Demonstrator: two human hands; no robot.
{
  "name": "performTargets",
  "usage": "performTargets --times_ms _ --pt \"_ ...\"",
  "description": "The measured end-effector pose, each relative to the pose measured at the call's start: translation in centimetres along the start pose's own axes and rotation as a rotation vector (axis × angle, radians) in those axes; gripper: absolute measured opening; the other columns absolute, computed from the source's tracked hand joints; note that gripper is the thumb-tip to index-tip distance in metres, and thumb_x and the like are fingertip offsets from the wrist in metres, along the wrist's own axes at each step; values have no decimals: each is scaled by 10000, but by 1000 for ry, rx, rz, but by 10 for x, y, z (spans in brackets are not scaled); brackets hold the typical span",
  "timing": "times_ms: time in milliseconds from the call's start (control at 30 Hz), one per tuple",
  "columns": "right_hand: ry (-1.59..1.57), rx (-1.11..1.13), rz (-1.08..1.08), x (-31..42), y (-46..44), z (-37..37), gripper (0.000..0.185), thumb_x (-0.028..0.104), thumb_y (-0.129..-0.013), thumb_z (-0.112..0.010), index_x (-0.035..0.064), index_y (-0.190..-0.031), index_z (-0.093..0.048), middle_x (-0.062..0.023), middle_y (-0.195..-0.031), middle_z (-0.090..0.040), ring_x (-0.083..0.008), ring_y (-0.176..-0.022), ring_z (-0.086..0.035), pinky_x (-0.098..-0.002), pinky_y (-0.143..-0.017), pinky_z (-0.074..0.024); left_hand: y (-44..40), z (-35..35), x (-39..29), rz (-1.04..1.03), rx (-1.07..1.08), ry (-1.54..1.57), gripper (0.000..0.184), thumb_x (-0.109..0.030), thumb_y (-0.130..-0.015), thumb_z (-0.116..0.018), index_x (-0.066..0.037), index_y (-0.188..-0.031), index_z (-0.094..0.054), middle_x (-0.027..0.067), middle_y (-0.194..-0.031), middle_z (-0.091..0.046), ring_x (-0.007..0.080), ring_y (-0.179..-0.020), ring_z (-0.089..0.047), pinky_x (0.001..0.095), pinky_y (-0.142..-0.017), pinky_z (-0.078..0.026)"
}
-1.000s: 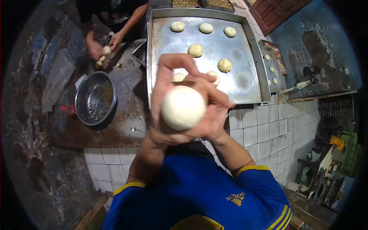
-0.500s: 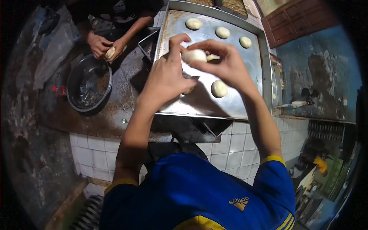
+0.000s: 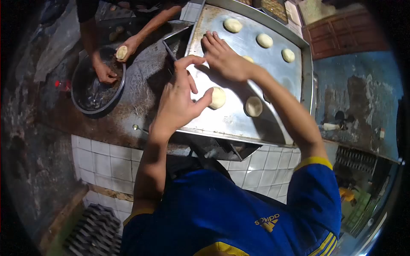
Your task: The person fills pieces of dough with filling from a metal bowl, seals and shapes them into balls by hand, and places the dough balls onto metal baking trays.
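My right hand (image 3: 226, 59) lies palm down over the upper left of the metal tray (image 3: 305, 77), fingers stretched out and slightly apart; whatever is beneath the palm is hidden. My left hand (image 3: 181, 91) hovers at the tray's left edge, fingers curved and apart, holding nothing. Its thumb is beside a pale dough ball (image 3: 218, 98). Another dough ball (image 3: 253, 106) sits to the right of that one. Farther back on the tray are dough balls (image 3: 232, 25), and one is partly covered by my right forearm.
A co-worker's hand (image 3: 130, 45) holds an open piece of dough (image 3: 122, 52); their other hand (image 3: 104, 72) reaches into a metal bowl (image 3: 77, 96) of dark filling. A small spoon-like item (image 3: 136, 127) lies near the table's front edge. Tiled wall (image 3: 121, 164) shows below.
The dough ball between my hands is no longer visible there. My right hand has flattened onto the tray, and my left has drawn apart. The co-worker's one hand has moved into the bowl.
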State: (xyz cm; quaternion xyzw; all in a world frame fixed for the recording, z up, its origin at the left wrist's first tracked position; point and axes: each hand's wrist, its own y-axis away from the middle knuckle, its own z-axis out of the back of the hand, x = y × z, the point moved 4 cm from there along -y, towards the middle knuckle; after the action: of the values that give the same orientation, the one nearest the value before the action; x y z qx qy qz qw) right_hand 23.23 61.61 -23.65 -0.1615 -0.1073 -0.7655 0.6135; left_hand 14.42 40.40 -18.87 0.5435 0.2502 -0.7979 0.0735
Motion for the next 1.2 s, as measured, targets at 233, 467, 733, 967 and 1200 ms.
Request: performTargets --times_ms 233,467,733,967,1200 --pt "-3 109 -7 -13 45 101 480 144 -888 -794 52 -1347 -690 -176 -1276 -707 -350 -1152 -701 -424 -1004 -558 -1 -3 -1 -24 16 -28 635 -154 -819 -804 -44 -1318 -428 89 -1220 -628 205 -616 -546 357 -613 -486" --pt "486 153 -91 -5 78 64 434 97 -808 -742 58 -1240 -728 -146 -1172 -731 -352 -940 -738 -420 -824 -608 -4 0 -6 61 55 33 568 -135 -850 -784 -17 -1294 -450 105 -1191 -646 156 -716 -572 315 -668 -489" --pt "-962 -11 -316 98 67 90 322 162 -930 -790 -39 -1170 -715 -69 -1028 -774 -134 -961 -724 -317 -891 -579 -7 2 -15 366 49 656 603 -505 -1149 -358 3 -1354 -612 152 -1298 -648 204 -1139 -633 359 -1003 -511" --pt "-1232 -611 -188 255 -1 31 306 142 -901 -818 -17 -1092 -640 -43 -981 -673 -107 -924 -640 -268 -842 -510 7 89 -11 180 -491 660 577 -436 -1151 -440 -16 -781 -581 -4 -661 -562 87 -611 -517 275 -533 -388" --pt "-1230 -819 -278 312 -127 -20 161 118 -991 -756 -31 -930 -749 -15 -834 -729 -56 -719 -623 -232 -641 -494 28 228 27 91 -302 970 327 -347 -1057 -676 -92 -880 -572 -66 -766 -573 0 -687 -495 190 -604 -383"
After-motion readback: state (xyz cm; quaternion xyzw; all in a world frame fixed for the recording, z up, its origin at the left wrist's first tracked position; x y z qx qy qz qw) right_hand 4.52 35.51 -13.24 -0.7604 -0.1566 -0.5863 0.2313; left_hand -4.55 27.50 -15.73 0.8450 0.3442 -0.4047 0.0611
